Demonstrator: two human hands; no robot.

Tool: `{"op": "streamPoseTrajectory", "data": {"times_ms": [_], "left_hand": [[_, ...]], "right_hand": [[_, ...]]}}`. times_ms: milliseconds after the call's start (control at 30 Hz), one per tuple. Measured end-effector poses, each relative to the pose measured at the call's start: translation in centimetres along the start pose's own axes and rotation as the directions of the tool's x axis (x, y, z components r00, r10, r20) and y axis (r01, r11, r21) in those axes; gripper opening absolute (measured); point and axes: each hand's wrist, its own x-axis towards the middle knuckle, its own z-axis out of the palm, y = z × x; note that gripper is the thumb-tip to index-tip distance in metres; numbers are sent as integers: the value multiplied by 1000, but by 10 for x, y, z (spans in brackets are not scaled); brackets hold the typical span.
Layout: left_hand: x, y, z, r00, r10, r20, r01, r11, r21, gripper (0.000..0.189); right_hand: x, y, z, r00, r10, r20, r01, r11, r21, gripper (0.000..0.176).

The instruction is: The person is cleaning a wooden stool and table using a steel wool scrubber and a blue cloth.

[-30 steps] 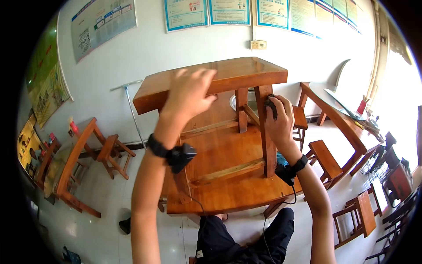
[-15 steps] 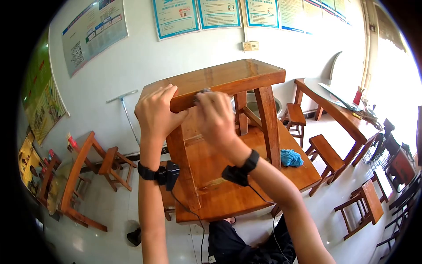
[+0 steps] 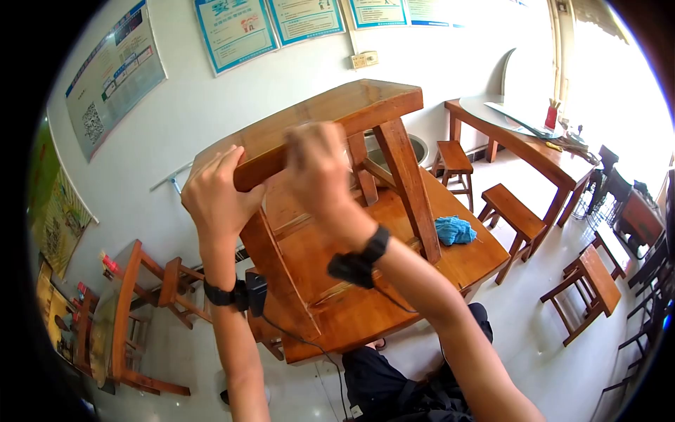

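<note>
A brown wooden bench (image 3: 316,105) stands on its legs on top of a wooden table (image 3: 351,316). My left hand (image 3: 221,193) is wrapped over the near left end of the bench seat, thumb below the edge and fingers on top. At the seat's front edge, my right hand (image 3: 320,169) is closed and blurred by motion. Whatever lies in its fingers is hidden now; a small dark grey piece showed there earlier. Black straps with small devices sit on both wrists. Right of the bench legs, a crumpled blue cloth (image 3: 455,230) lies on the table.
Behind the bench is a round metal basin (image 3: 420,150). Wooden stools (image 3: 517,211) and a second table (image 3: 513,141) with a glass disc stand to the right. Another table (image 3: 126,316) and stool (image 3: 172,285) are at the left. Posters (image 3: 235,32) hang on the wall.
The whole view has shifted, so the bench and wall appear further left. My right hand has moved up along the seat's front edge. My left hand keeps its hold on the bench.
</note>
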Motion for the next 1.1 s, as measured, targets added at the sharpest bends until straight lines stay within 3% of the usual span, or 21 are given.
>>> {"op": "streamPoseTrajectory", "data": {"times_ms": [100, 167, 233, 300, 367, 433, 467, 500, 667, 767, 833, 900, 1000, 1033, 1100], "left_hand": [[0, 0, 2, 1000, -18, -24, 18, 1000, -17, 43], [1, 1, 3, 999, -16, -34, 15, 999, -30, 43], [2, 4, -6, 1000, -11, 25, 12, 1000, -21, 46], [1, 3, -2, 1000, 4, -14, -4, 1000, 0, 46], [0, 3, 2, 999, 12, -46, -11, 1000, 22, 47], [1, 6, 1, 1000, -12, -27, 12, 1000, 9, 47], [0, 6, 2, 1000, -11, -24, 12, 1000, 13, 47], [0, 6, 2, 999, 7, -42, -6, 1000, 21, 48], [1, 4, -1, 999, 35, -30, -34, 999, 36, 47], [-1, 6, 1, 1000, 18, -18, -17, 1000, 16, 48], [0, 5, 2, 999, 19, -34, -19, 1000, 5, 49], [-1, 4, 3, 999, 24, -36, -23, 1000, 16, 49], [0, 3, 2, 999, 37, -39, -36, 999, 31, 49], [0, 4, 2, 999, 38, -36, -37, 999, 40, 49], [1, 2, 3, 998, 46, -46, -45, 998, 32, 49]], "right_hand": [[-10, -52, 24, 1000, 4, 29, -11, 974, 227, 21], [-10, -54, 20, 998, -16, 61, 0, 970, 245, 21], [-9, -28, 3, 992, -73, 104, 53, 982, 182, 19], [-3, 9, -19, 990, -126, 70, 122, 991, 51, 20], [1, 50, -32, 996, -69, -61, 67, 997, -42, 10], [3, 56, -37, 983, 156, -99, -157, 988, -8, 9], [0, 52, -32, 973, 191, -128, -193, 981, 0, 8], [-2, 32, -17, 971, 153, -185, -159, 987, -17, 7], [-32, -24, 4, 999, -49, 21, 45, 988, 149, 17], [-15, 16, -21, 992, -112, 66, 105, 990, 93, 12], [-1, 48, -35, 1000, 2, -16, -3, 999, -51, 5], [12, 67, -47, 938, 332, -99, -332, 943, 14, 9], [7, 57, -33, 955, 256, -150, -270, 959, -84, 11], [6, 47, -27, 980, 136, -146, -152, 983, -103, 10], [-7, 17, -18, 997, 37, -61, -38, 999, -7, 11]]}}
